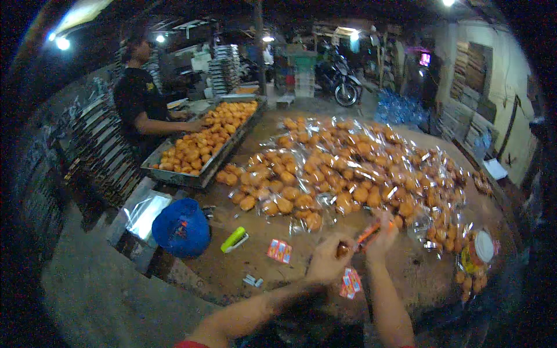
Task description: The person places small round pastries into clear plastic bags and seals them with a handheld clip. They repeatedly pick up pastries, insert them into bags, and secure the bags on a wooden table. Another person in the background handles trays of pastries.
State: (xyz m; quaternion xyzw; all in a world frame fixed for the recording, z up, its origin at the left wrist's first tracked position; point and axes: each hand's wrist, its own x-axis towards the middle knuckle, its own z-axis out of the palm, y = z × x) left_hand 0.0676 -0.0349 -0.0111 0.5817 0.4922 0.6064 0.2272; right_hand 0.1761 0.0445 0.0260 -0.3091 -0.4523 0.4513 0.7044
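Note:
My left hand (329, 257) is curled around a small dark brown thing (343, 249), too blurred to name exactly. Beside it, my right hand (382, 237) grips a narrow orange object (367, 235), whose kind I cannot tell. Its near end points at my left hand. Just beyond both hands lies a wide heap of clear plastic bags of round browned baked or fried pieces (343, 169). Printed red and white labels (350, 283) lie below my hands, with another label group (280, 251) to the left. A lime-green stapler (233, 239) rests farther left on the brown tabletop (304, 269).
A blue plastic bag (182, 227) sits at the table's left edge, near small staple strips (253, 280). Behind it, a co-worker (141, 95) reaches into a long metal tray (204, 178) of unbagged round pieces. A white-lidded jar (476, 250) stands at the right.

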